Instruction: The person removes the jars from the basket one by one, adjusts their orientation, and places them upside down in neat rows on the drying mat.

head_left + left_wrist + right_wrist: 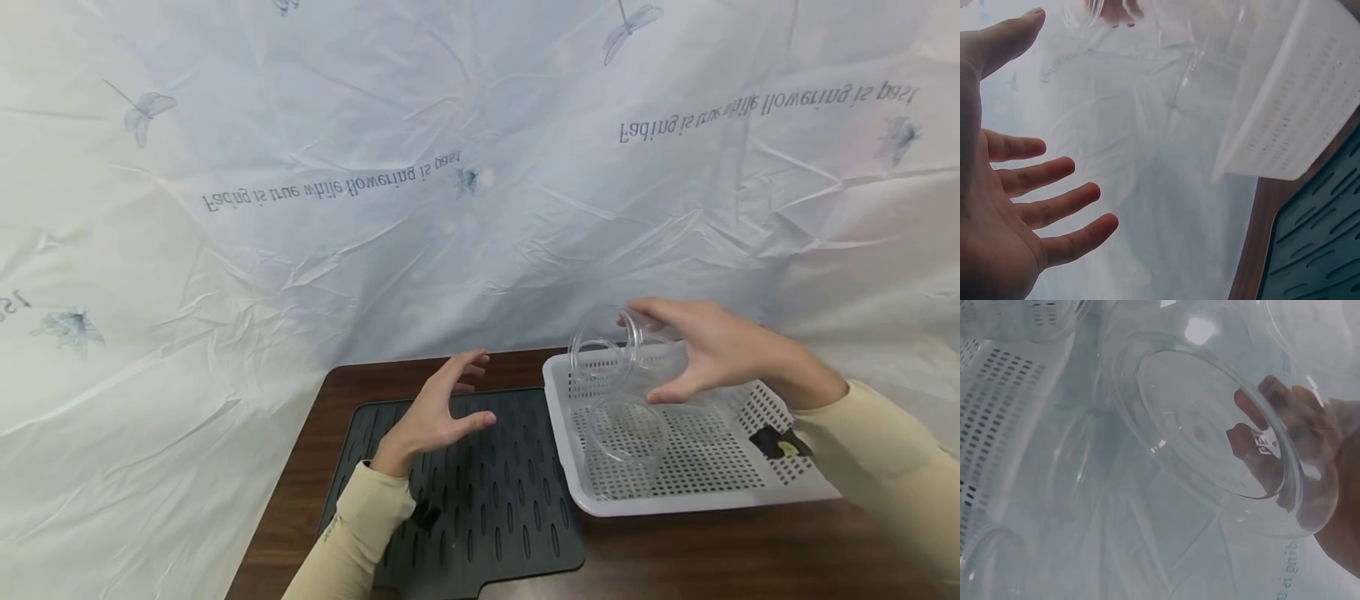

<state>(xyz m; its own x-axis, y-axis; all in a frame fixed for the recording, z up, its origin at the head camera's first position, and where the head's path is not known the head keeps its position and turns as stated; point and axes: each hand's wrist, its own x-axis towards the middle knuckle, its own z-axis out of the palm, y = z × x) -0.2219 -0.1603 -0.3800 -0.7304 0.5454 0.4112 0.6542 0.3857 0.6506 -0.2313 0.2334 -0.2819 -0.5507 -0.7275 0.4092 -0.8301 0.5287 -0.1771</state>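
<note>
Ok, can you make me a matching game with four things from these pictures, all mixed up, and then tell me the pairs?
Things:
1. Basket
2. Mat
3. Clear container
4. Left hand

Clues:
A. gripped by the right hand
B. dark, with rows of narrow oval marks
C. holding nothing, fingers spread apart
D. white, with lots of little holes

Right pairs: 1-D, 2-B, 3-A, 4-C
</note>
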